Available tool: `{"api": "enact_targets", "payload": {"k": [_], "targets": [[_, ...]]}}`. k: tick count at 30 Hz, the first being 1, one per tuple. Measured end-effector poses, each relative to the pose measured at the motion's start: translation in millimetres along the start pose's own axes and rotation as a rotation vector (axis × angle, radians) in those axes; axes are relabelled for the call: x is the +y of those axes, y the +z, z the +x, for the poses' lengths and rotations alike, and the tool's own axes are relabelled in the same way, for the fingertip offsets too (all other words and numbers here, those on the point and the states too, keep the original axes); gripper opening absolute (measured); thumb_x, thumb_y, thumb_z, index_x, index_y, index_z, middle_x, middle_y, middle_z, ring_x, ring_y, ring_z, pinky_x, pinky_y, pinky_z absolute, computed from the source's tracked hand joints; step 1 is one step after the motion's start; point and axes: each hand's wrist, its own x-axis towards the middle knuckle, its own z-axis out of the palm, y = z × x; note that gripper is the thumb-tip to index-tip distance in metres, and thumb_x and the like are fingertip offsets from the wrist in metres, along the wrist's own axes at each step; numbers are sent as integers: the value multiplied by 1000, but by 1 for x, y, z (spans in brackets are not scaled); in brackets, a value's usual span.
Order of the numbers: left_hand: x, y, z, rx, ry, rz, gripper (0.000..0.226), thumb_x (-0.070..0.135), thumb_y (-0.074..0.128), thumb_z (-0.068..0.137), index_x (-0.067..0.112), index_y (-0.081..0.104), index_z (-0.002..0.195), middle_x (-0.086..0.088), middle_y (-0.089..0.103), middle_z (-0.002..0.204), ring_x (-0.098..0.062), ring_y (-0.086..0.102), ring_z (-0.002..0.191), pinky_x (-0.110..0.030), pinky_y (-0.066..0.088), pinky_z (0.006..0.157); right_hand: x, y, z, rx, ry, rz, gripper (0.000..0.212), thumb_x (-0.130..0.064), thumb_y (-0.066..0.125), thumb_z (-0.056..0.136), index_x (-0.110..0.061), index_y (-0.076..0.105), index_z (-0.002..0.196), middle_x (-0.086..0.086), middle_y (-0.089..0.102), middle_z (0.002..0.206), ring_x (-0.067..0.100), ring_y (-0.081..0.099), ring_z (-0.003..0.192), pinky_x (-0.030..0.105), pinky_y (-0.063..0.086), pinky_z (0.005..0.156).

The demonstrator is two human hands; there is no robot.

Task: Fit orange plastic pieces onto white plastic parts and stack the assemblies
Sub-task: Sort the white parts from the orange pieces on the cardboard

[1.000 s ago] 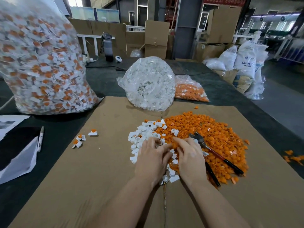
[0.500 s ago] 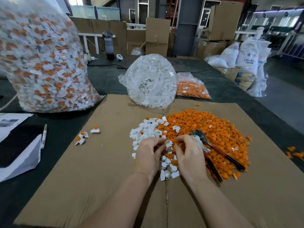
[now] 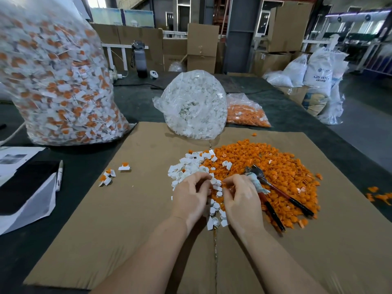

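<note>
The left grip has its fingers curled inward and its fingertips pinch a white plastic part just above the heap. The right grip, right beside it, also curls in, and its fingertips seem to pinch an orange piece that touches or nearly touches that white part; the exact contact is too small to tell. Both grips hang over the seam where two heaps meet. Beneath and ahead of the left grip lies the pile of white parts; ahead and to the right of the right grip spreads the far larger pile of orange pieces. A pair of pliers with red and black handles lies on the orange pile just right of the right grip, its jaws pointing away from the person. Well to the left of the left grip, a few finished assemblies lie loose on the cardboard sheet that covers the dark tabletop. Beyond the grips stands a clear bag of white parts, with a clear bag of orange pieces just behind it to the right. Far to the left and ahead rises a big clear bag of assemblies. A marker pen lies on the tabletop, left of the cardboard.
</note>
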Motion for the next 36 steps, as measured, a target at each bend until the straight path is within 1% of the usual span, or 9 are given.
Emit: {"api": "enact_targets", "payload": {"k": [7, 9, 14, 17, 21, 26, 30, 33, 36], "targets": [[5, -3, 0, 173, -30, -177, 18, 9, 64, 86, 24, 64, 75, 8, 62, 66, 9, 57, 56, -2, 39, 50, -13, 15, -15, 156, -121, -399, 17, -1, 68, 73, -11, 55, 76, 3, 54, 73, 25, 51, 66, 37, 38, 60], [4, -3, 0, 226, -51, -147, 25, 8, 65, 85, 30, 61, 73, 10, 63, 68, 8, 57, 59, -2, 40, 54, -16, 21, -16, 192, -178, -509, 13, 0, 57, 77, -12, 53, 74, 3, 49, 70, 24, 46, 62, 35, 34, 59], [-1, -4, -6, 292, -72, -124, 29, 8, 63, 85, 33, 60, 73, 9, 65, 75, 1, 58, 67, -5, 42, 60, -15, 21, -2, 211, -179, -629, 36, 1, 24, 88, -11, 53, 72, 5, 49, 67, 23, 47, 59, 35, 37, 56], [-6, 2, -15, 249, -80, -177, 28, 3, 61, 86, 29, 62, 74, 5, 64, 71, 2, 58, 59, -7, 43, 54, -6, 22, 9, 211, -164, -657, 19, 0, 42, 85, -10, 55, 74, 6, 53, 68, 25, 51, 61, 35, 41, 58], [-9, 7, -14, 132, -81, -140, 28, 4, 58, 88, 31, 60, 79, 4, 62, 66, -8, 59, 61, -17, 49, 59, 2, 21, 14, 158, -138, -519, 19, 6, 71, 69, -8, 58, 75, 7, 57, 71, 26, 54, 64, 37, 43, 61], [-7, 12, -2, 108, -82, -174, 33, 4, 57, 89, 37, 56, 93, 10, 58, 73, -4, 61, 66, -14, 50, 64, 7, 11, 14, 172, -49, -36, 19, 0, 62, 85, -10, 65, 101, -1, 64, 91, 21, 57, 85, 38, 43, 79], [-10, 13, 1, 106, -89, -182, 21, 9, 58, 90, 30, 61, 93, 9, 65, 82, -5, 64, 73, -10, 47, 66, 13, 4, 9, 91, 73, 179, 17, -5, 61, 88, -19, 66, 97, -12, 61, 88, 5, 55, 86, 21, 45, 77], [-12, 9, 1, 57, -85, -222, 20, 6, 56, 90, 24, 61, 94, 1, 66, 78, 2, 60, 63, -8, 46, 61, 13, 2, 6, 54, 147, 333, 23, -2, 64, 85, -24, 63, 90, -19, 62, 84, -6, 58, 86, 6, 43, 72], [-13, 7, 0, 25, -68, -168, 17, 7, 57, 90, 23, 61, 93, 0, 66, 78, -2, 62, 66, -10, 47, 63, 15, 1, 6, 48, 102, 320, 18, -2, 68, 81, -20, 68, 87, -13, 63, 84, -3, 56, 87, 4, 40, 72]]}}
